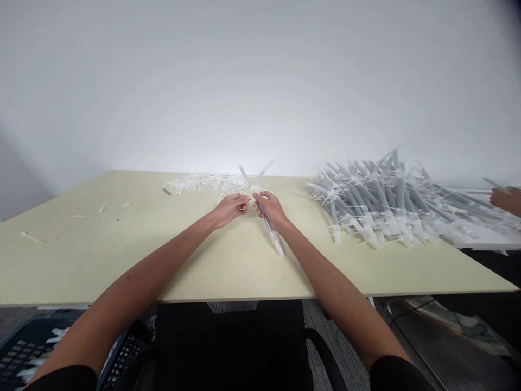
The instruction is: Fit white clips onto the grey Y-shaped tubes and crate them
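Observation:
My right hand (272, 209) is wrapped round a grey tube (267, 222) that slants over the table. A clear plastic fitting (277, 243) sits on the tube's near end. At its far end a pale joint meets two thin branches, which spread upward and look blurred. Just left of it, my left hand (231, 210) is closed in a pinch, its fingertips close to those of my right hand. Whatever lies between the left fingertips is too small to make out. Behind my left hand lies a heap of thin white strips (199, 183).
A large pile of grey tubes with clear fittings (378, 201) covers the table's right side. Another person's hand (507, 200) is at the far right. Loose strips (36, 237) lie on the left. A dark basket (24, 347) with white parts stands below the table edge.

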Demonstrator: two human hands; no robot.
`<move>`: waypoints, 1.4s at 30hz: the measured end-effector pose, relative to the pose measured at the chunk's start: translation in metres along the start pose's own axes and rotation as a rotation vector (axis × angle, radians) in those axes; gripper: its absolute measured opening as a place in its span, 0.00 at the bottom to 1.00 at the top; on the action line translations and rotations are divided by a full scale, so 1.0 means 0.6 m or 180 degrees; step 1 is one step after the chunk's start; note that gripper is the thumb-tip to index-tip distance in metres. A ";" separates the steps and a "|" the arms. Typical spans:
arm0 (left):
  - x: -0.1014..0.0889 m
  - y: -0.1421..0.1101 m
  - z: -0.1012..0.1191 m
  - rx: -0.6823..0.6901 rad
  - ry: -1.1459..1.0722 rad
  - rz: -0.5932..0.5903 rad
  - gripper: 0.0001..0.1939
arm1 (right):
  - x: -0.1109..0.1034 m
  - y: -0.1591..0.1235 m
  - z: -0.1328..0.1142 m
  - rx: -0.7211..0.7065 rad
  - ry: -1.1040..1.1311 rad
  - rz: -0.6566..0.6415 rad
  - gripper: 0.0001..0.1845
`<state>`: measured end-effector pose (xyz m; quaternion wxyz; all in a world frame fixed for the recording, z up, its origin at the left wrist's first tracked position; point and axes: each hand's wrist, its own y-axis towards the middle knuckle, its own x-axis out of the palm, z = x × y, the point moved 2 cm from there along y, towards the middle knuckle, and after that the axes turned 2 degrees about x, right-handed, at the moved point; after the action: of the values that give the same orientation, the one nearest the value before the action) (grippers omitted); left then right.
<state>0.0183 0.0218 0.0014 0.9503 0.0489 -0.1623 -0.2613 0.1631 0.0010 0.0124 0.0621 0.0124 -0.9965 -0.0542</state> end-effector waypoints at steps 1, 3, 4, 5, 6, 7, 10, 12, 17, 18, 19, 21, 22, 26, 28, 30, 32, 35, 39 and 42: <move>0.000 0.000 0.000 0.0002 -0.0008 -0.0006 0.12 | 0.000 0.000 0.000 -0.0011 -0.0019 0.0002 0.16; -0.001 0.000 0.000 -0.0002 -0.0001 -0.0011 0.12 | 0.000 0.001 0.001 -0.0027 -0.0056 -0.0005 0.16; 0.000 -0.001 0.000 -0.0006 0.0017 -0.0010 0.13 | 0.000 0.001 0.001 -0.0032 -0.0065 -0.0011 0.16; 0.000 -0.002 0.000 -0.0009 0.0044 -0.0011 0.13 | 0.000 0.000 0.002 -0.0036 -0.0065 -0.0015 0.16; 0.001 -0.002 0.000 -0.0011 0.0078 -0.0009 0.13 | 0.000 0.000 0.002 -0.0044 -0.0061 -0.0021 0.16; 0.003 -0.003 0.000 -0.0014 0.0117 -0.0005 0.13 | 0.001 0.000 0.002 -0.0057 -0.0055 -0.0037 0.17; 0.008 -0.006 -0.001 -0.0002 0.0247 0.0066 0.14 | 0.002 -0.001 0.003 -0.0132 -0.0021 -0.0111 0.17; 0.010 -0.006 -0.001 0.0035 0.0332 0.0148 0.15 | 0.003 -0.002 0.004 -0.0161 -0.0006 -0.0163 0.18; 0.004 -0.002 0.004 0.0351 0.0636 0.0398 0.16 | 0.005 -0.002 0.006 -0.0123 -0.0019 -0.0163 0.20; 0.001 -0.001 0.005 0.0412 0.0724 0.0415 0.16 | 0.005 -0.003 0.006 -0.0126 -0.0027 -0.0148 0.21; -0.001 0.000 0.007 0.0450 0.0806 0.0402 0.16 | 0.006 -0.003 0.005 -0.0130 -0.0037 -0.0132 0.21; -0.003 0.000 0.010 0.0460 0.0921 0.0290 0.15 | 0.005 -0.003 0.004 -0.0118 -0.0064 -0.0110 0.22; -0.002 0.000 0.012 0.0453 0.0942 0.0224 0.15 | 0.005 -0.004 0.004 -0.0110 -0.0076 -0.0115 0.21; 0.003 -0.003 0.016 0.0434 0.0947 0.0154 0.14 | 0.003 -0.002 0.003 -0.0143 -0.0172 -0.0153 0.18; 0.005 -0.004 0.017 0.0433 0.0929 0.0199 0.14 | 0.001 0.000 0.005 -0.0201 -0.0276 -0.0082 0.16; 0.007 -0.004 0.016 0.0448 0.0923 0.0206 0.13 | 0.000 0.003 0.007 -0.0243 -0.0384 0.0008 0.15; 0.008 -0.003 0.016 0.0475 0.0928 0.0222 0.12 | -0.001 0.005 0.009 -0.0273 -0.0464 0.0047 0.14; 0.008 0.000 0.014 0.0526 0.0920 0.0305 0.12 | -0.001 0.005 0.010 -0.0296 -0.0528 0.0083 0.14; 0.007 0.003 0.015 0.0566 0.0929 0.0285 0.12 | -0.001 0.003 0.009 -0.0295 -0.0553 0.0129 0.14; 0.007 0.003 0.018 0.0574 0.0974 0.0264 0.11 | -0.001 0.003 0.009 -0.0271 -0.0517 0.0142 0.14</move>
<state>0.0189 0.0211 0.0131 0.9656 0.1664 -0.0404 -0.1957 0.1633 0.0032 0.0074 -0.0172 -0.0168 -0.9951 -0.0959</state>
